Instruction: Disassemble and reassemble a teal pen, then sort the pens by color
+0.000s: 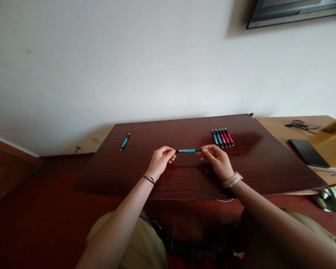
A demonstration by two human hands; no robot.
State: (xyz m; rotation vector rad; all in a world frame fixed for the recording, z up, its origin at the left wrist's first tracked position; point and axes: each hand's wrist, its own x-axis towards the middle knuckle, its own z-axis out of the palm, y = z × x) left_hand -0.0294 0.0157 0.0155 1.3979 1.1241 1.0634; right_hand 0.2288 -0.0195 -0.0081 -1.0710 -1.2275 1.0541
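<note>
While a blue pen hangs level just above the dark counter, the left hand pinches its left end and the right hand pinches its right end, each grip closed on it. Five blue and red pens lie in a row near the right hand; another blue pen lies well apart at left.

The table under my hands is dark reddish wood with a smooth, faintly glossy finish that catches the light near the row of pens, which look like smooth plastic. The pen I pinch looks the same plastic, teal and black. The neighbouring desk is paler, matt wood.
</note>
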